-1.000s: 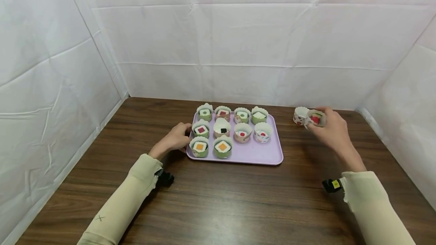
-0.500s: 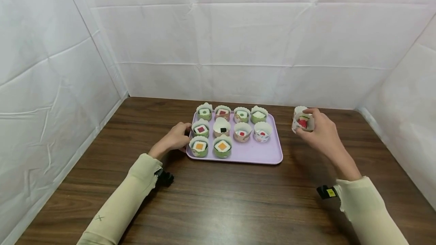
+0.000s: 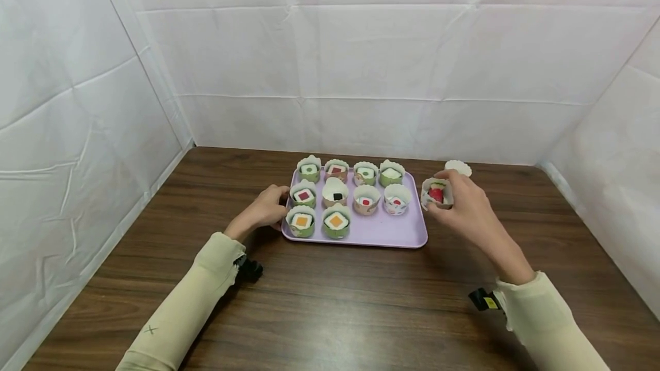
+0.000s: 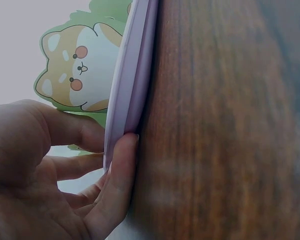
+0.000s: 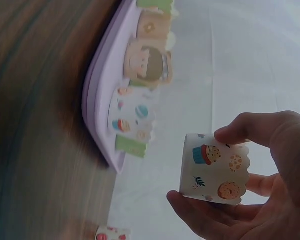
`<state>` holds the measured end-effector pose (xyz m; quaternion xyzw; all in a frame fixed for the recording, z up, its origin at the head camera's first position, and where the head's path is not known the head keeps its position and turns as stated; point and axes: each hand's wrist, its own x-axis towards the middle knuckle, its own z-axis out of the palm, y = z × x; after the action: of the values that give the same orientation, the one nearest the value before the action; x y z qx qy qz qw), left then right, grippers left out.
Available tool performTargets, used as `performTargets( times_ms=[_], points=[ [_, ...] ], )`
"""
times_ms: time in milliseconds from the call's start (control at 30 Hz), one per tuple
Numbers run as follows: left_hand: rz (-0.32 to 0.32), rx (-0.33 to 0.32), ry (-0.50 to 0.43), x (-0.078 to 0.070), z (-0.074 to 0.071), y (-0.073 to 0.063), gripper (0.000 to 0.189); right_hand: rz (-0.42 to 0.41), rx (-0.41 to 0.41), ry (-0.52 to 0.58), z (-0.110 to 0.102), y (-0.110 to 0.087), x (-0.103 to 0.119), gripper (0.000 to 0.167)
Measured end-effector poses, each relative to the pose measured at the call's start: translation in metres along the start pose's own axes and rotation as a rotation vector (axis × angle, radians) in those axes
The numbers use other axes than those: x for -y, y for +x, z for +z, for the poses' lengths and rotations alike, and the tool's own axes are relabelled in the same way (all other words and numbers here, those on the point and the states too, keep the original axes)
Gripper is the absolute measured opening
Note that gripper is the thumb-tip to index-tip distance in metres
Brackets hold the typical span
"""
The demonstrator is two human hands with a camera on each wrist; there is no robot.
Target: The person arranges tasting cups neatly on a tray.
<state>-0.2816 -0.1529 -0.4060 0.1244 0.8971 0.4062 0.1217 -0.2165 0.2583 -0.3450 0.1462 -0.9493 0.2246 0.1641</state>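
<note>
A lilac tray (image 3: 384, 229) holds several paper baking cups, each with a small sushi-like piece inside. At its left edge my left hand (image 3: 265, 208) grips the rim; in the left wrist view the fingers close around the tray's rim (image 4: 132, 87), beside a green cup with a dog print (image 4: 90, 65). Just off the tray's right edge, my right hand (image 3: 470, 210) pinches a white baking cup (image 5: 210, 175) with cupcake and doughnut prints between thumb and fingers. A red and pale piece (image 3: 436, 192) with a green edge lies in that cup, held in the air.
Another white cup (image 3: 458, 167) stands on the table behind my right hand, partly hidden by it. Bare lilac surface shows at the tray's front right. White sheeting (image 3: 361, 73) encloses the dark wooden table (image 3: 319, 302) at the back and sides.
My right hand has carried the baking cup leftward, from beside the other white cup to near the tray's right edge. The left hand and the tray have stayed in place.
</note>
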Motion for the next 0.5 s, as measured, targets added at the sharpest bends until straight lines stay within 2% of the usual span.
performTargets(
  times_ms=[167, 300, 500],
  points=[
    [0.005, 0.006, -0.009, 0.0, -0.001, 0.0, 0.05, -0.005, 0.044, 0.021, 0.006, 0.0, 0.013, 0.055],
    [0.037, 0.007, -0.01, 0.0, -0.001, 0.001, 0.044, -0.023, 0.056, 0.036, 0.013, 0.001, 0.022, 0.055],
    [0.024, 0.006, -0.003, 0.0, -0.001, 0.001, 0.046, -0.054, 0.087, 0.053, 0.025, 0.0, 0.035, 0.056]
  ],
)
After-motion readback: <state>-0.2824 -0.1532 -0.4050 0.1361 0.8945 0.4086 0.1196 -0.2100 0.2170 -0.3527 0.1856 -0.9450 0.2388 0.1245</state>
